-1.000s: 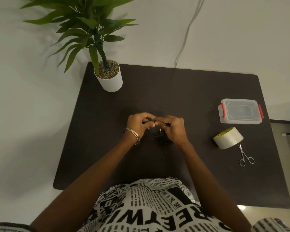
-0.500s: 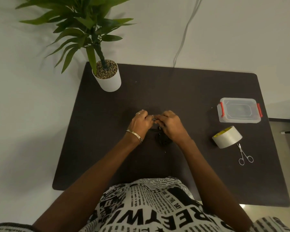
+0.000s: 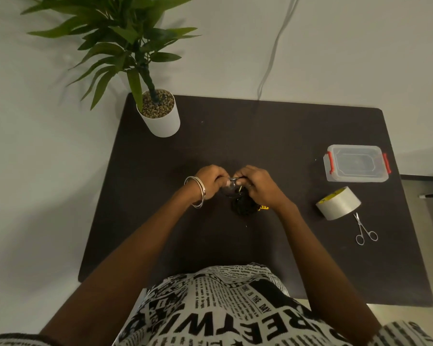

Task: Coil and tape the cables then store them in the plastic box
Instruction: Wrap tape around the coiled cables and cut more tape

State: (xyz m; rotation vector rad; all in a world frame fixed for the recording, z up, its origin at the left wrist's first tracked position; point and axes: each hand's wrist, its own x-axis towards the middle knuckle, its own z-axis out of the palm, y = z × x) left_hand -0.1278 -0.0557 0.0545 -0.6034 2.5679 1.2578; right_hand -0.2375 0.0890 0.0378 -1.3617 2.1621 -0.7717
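Both hands are pinching the same bit of black cable: left hand (image 3: pixel 211 179) and right hand (image 3: pixel 256 186) curl round it mid-table (image 3: pixel 273 136). The rest, a dark bundle (image 3: pixel 243 208), sits just under the grip, touching the table. Risk as I see it: loosen either pinch and the coil springs apart, since the tape roll (image 3: pixel 339 203) is well off right.

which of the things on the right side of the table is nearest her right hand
The tape roll. It lies closest to the right hand; the plastic box sits farther back, and the scissors lie beyond the roll.
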